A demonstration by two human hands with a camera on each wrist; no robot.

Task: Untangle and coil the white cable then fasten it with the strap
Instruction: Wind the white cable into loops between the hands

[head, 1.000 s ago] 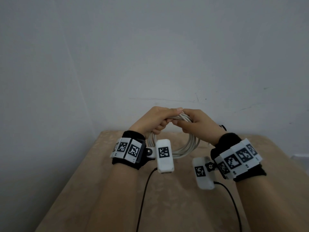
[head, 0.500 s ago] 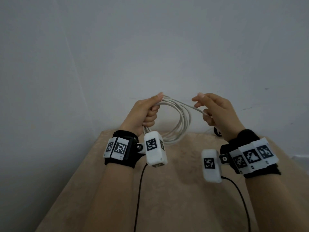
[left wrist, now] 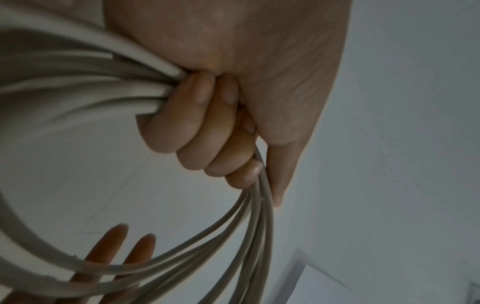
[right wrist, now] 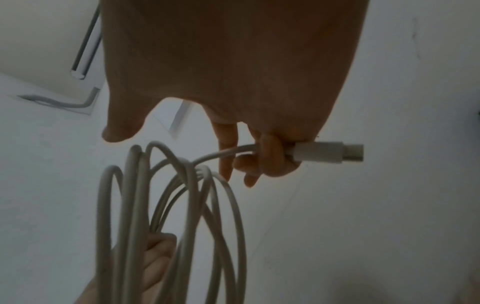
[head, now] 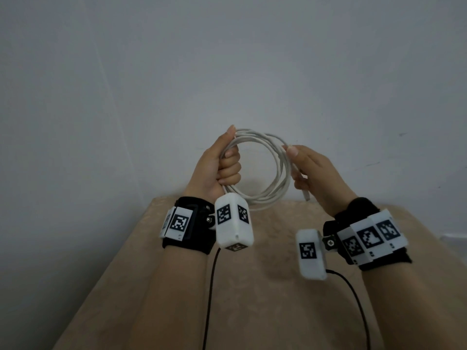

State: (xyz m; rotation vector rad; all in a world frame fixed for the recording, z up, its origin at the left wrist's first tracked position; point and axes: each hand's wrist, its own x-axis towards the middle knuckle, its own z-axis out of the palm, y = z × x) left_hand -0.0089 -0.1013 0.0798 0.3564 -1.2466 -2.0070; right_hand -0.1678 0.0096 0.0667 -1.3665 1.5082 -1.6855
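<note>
The white cable (head: 279,170) hangs as a round coil of several loops, held up in front of the wall above the table. My left hand (head: 222,165) grips the coil's left side in a fist; the left wrist view shows those fingers (left wrist: 202,127) curled round the bundled strands (left wrist: 78,88). My right hand (head: 313,173) is at the coil's right side. Its lower fingers (right wrist: 272,160) are curled round the cable's free end just behind the white plug (right wrist: 327,153), which points down in the head view (head: 306,195). No strap is visible.
A beige table (head: 265,299) lies below the hands, against a plain grey-white wall (head: 227,72). Black wrist-camera leads (head: 209,294) run down over the tabletop toward me.
Both hands rose from the table's far edge and moved apart. The coil has opened into a round loop, and the right hand has slid along the cable to its plug end.
</note>
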